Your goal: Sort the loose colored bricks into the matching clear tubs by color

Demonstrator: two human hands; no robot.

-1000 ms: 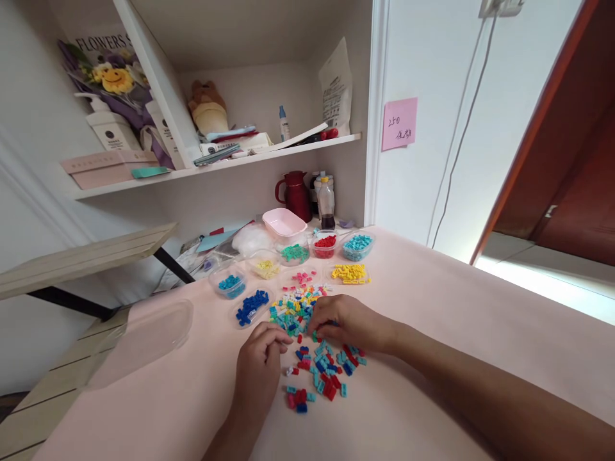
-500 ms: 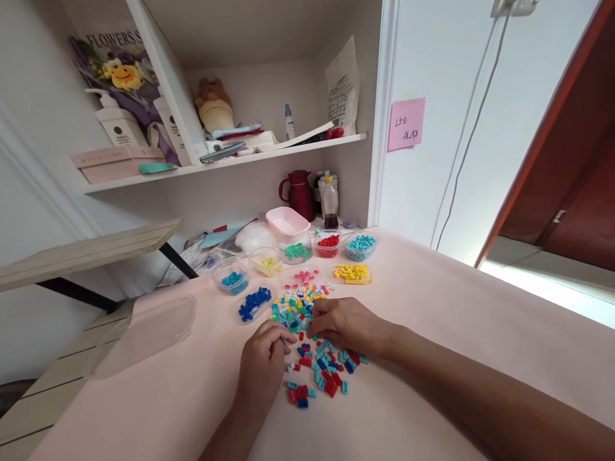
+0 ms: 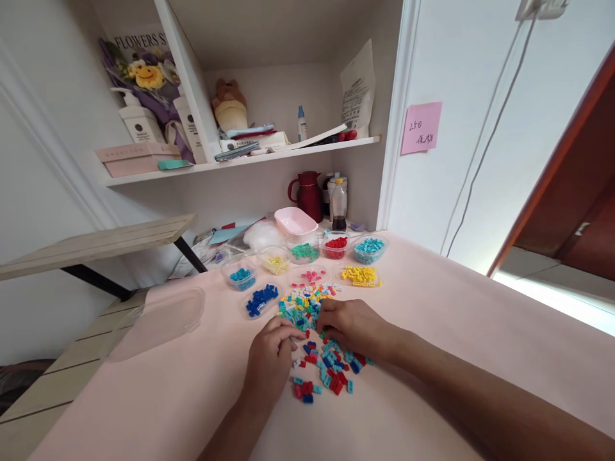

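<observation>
Small toy building bricks in mixed colours lie in a loose pile (image 3: 300, 314) on the pink tabletop, with a second scatter of bricks (image 3: 336, 365) nearer to me. My left hand (image 3: 271, 351) rests at the left side of the pile, its index finger stretched out to a small red brick (image 3: 307, 334) and its thumb apart below. Over the pile's right side, my right hand (image 3: 353, 323) has its fingers bent down and drawn together among the bricks. Whatever its fingertips hold is hidden.
Behind the pile stand clear tubs of sorted bricks: dark blue (image 3: 262, 301), yellow (image 3: 360, 276), red (image 3: 335, 244) and light blue (image 3: 369, 248) among them. A pink basin (image 3: 295, 221), a red jug (image 3: 308, 195) and a bottle (image 3: 339, 208) are at the back. A clear lid (image 3: 158, 323) lies left.
The view has turned slightly left, so everything sits further right in the picture. My left index finger has reached the small red brick; my right hand stays bent over the pile.
</observation>
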